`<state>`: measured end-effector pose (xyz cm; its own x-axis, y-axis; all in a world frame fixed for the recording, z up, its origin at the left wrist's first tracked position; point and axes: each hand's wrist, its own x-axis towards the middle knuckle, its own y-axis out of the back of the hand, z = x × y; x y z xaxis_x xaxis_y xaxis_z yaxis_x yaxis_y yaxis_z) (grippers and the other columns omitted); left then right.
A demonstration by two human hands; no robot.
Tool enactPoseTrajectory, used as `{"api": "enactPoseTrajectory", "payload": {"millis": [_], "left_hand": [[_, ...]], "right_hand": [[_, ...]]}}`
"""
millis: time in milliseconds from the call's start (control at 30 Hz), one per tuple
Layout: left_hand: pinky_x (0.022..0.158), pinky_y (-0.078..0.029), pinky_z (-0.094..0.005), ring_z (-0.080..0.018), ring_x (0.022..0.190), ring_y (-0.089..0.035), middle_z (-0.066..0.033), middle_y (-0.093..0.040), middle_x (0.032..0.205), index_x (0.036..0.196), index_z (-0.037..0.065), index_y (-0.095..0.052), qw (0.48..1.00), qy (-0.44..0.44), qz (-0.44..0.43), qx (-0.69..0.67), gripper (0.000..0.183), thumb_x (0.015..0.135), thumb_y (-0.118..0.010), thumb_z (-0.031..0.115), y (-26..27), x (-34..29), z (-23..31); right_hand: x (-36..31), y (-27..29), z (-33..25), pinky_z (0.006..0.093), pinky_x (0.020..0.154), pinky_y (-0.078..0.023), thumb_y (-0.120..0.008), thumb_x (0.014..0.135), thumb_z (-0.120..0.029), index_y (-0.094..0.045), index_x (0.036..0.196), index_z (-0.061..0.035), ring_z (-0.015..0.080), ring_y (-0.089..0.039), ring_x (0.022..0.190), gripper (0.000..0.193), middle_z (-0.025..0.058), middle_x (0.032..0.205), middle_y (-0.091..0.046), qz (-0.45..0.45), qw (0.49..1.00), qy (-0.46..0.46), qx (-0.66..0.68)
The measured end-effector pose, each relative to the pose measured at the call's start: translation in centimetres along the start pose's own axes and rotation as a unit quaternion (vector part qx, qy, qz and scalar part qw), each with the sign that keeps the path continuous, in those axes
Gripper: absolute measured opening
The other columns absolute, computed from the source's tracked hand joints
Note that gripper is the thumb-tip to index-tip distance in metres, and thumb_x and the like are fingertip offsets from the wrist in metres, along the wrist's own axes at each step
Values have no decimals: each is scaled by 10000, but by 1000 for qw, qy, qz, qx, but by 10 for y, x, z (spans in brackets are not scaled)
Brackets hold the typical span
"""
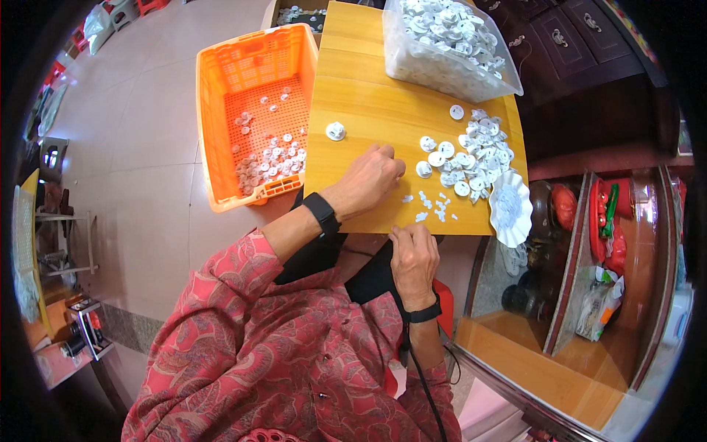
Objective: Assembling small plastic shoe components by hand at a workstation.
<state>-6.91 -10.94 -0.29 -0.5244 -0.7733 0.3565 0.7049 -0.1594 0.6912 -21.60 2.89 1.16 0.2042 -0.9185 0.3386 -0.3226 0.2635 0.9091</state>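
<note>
My left hand [370,181] is over the wooden table with its fingers curled down; whatever lies under the fingertips is hidden. At the table's near edge my right hand [414,264] has its fingers bent and pressed together, and anything in them is too small to make out. Several tiny pale-blue plastic pieces [440,206] lie loose just beyond the right hand. A heap of round white plastic parts [482,151] spreads to the right of my left hand. One white part [335,131] stands alone at the table's left. Beside the heap, a white fluted dish [521,230] holds more small pale-blue pieces.
An orange plastic basket [210,132] with scattered white parts stands left of the yellow wooden table [353,66]. At the table's far right is a translucent tub [442,79] full of white parts. Dark drawers [563,37] and a glass-sided cabinet [515,346] flank the right side.
</note>
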Motion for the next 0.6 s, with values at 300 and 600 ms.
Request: {"api": "enactPoseTrajectory", "payload": {"millis": [300, 600], "left_hand": [[770, -552, -291, -154, 913, -660, -102, -667, 995, 1108, -13, -626, 925, 183, 12, -333, 289, 849, -730, 61, 37, -46, 22], [926, -532, -288, -136, 1030, -636, -78, -653, 1127, 1216, -28, -578, 723, 237, 24, -649, 354, 880, -687, -6, 30, -93, 24]], "right_hand": [[4, -1, -7, 435, 700, -481, -612, 887, -12, -569, 935, 8, 356, -578, 813, 68, 159, 860, -537, 6, 996, -56, 72], [15, 0, -19, 330, 654, -516, -624, 912, -20, -588, 1028, 49, 212, -629, 742, 139, 124, 856, -618, 18, 933, -208, 292]]}}
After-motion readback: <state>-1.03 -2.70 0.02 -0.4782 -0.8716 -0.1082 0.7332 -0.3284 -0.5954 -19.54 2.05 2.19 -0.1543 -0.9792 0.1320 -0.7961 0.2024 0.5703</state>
